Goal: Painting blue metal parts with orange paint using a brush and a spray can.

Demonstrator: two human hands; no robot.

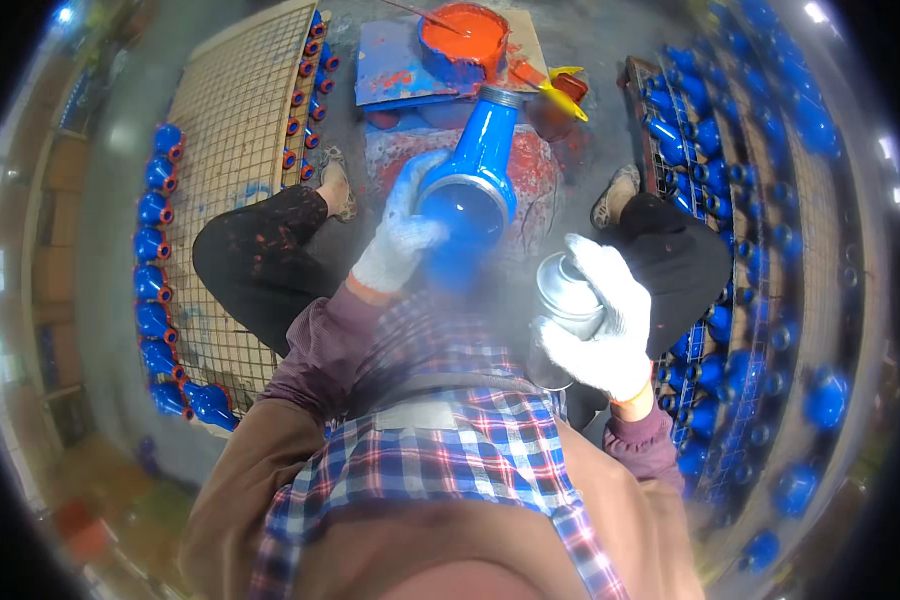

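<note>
Nearest the body, right hand (598,330), white-gloved, fingers wrapped shut around 1 silver spray can (562,300), nozzle toward the blue casting (475,175). Left hand (402,235), gloved and blue-stained, clasps the casting's wide flange; spray mist blurs the gap between. 1 casting in hand, narrow end pointing away over the red-spattered stand (540,180). Beyond: 1 basin of orange paint (462,35). Left mesh rack (235,130): about 10 blue parts along its outer edge; right rack (760,250) too crowded to count.

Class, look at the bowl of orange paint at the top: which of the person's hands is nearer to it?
Left. The left hand grips the blue part just below the orange paint bowl; the right hand holds a spray can farther down.
</note>
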